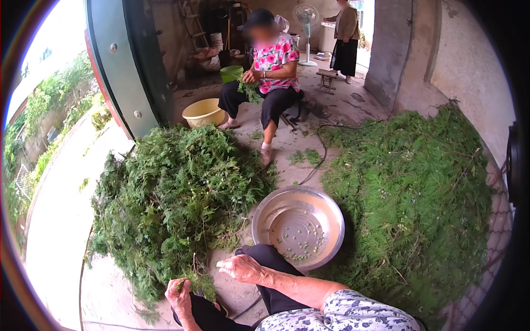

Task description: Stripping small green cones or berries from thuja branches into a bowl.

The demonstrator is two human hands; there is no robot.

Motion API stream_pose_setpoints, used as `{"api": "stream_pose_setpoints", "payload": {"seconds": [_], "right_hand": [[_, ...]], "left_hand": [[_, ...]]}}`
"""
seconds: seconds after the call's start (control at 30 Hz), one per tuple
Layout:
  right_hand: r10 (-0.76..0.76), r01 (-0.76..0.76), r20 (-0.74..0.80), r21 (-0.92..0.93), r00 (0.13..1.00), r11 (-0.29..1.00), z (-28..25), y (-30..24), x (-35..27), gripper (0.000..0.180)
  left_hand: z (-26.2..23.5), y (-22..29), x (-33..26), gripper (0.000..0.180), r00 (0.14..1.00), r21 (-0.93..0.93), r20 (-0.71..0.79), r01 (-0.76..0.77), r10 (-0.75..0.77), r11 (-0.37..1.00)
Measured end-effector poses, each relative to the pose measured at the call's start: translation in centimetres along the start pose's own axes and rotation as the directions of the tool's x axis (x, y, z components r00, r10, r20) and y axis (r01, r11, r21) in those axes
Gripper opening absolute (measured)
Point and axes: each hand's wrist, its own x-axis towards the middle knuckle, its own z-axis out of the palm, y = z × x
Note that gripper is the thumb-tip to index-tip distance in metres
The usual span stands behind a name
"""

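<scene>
Nearest the lens: a patterned sleeve [353, 314] and dark trousers [276, 278] are filling the lower edge. The left hand [179, 295] is closing around a small green sprig [180, 284], fingers curled over it, low in the picture just beside the near fringe of the left-hand pile. The right hand [241, 268] is hovering above the knee with fingers loosely curled; nothing is showing in it, and whether it is pinching anything small cannot be told.

Just beyond the right hand, a wide steel basin [298, 226] is sitting on the concrete floor [232, 292], its near rim touching the trouser leg. A thin scatter of small green bits [298, 248] is lying on its bottom; most of the bowl is bare metal.

Flanking the basin: a heap of cut green branches [176, 193] is spreading on the left, and a bigger heap [408, 204] is banking up on the right against the wall. The basin is sitting in the narrow gap between them, near both edges. A strip of bare floor is running from that gap outward, with a dark cable [320, 154] trailing across it.

Further out, another person [270, 71] is sitting on a low seat, holding greenery, with a yellow basin [203, 112] beside them and a green bucket [231, 73] behind. A standing person [346, 36] and a pedestal fan [305, 22] are at the back.
</scene>
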Motion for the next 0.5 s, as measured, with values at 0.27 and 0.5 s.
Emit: {"api": "stream_pose_setpoints", "payload": {"seconds": [0.27, 0.5], "right_hand": [[-0.004, 0.004, -0.007, 0.001, 1.0, 1.0, -1.0, 0.2, -0.5, 0.017], [-0.018, 0.019, -0.053, 0.017, 0.998, 1.0, -1.7, 0.9, -1.0, 0.018]], "left_hand": [[0.9, 0.4, 0.4, 0.003, 0.999, 0.056, 0.003, -0.034, 0.034, 0.998], [1.8, -0.6, 1.3, 0.002, 1.0, 0.028, 0.011, -0.012, 0.011, 1.0]]}}
